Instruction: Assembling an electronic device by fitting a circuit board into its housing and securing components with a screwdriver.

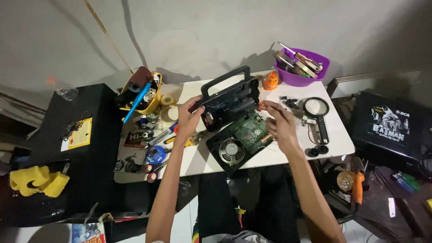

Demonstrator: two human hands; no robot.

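My left hand (188,118) grips the black shell (230,100) of the radio at its left end, fingers (194,104) clenched round the edge, tilting it up off the surface (198,162). My right hand (280,123) hovers at the shell's right end, just above the green board (251,132); its fingers are pinched together near an orange bit at the shell's corner, but I cannot tell whether they really hold anything.

The shell's long axis runs from my left fingers up and away toward my right fingers, with the carry handle (225,81) on the far side, pointing away from me toward the wall. Its open side faces down at the other half, which lies flat between my hands with the speaker (231,151) toward me.

What worries me is this: the two halves look joined by thin wires, and if I lift or twist the shell further with the left hand, I could tear them off the board. My one-handed grip at the end is weak too; if the shell slips, it drops on the board. My right wrist is close to the magnifier (316,109) and loose small parts just right of it, so a careless sweep could knock them off the surface
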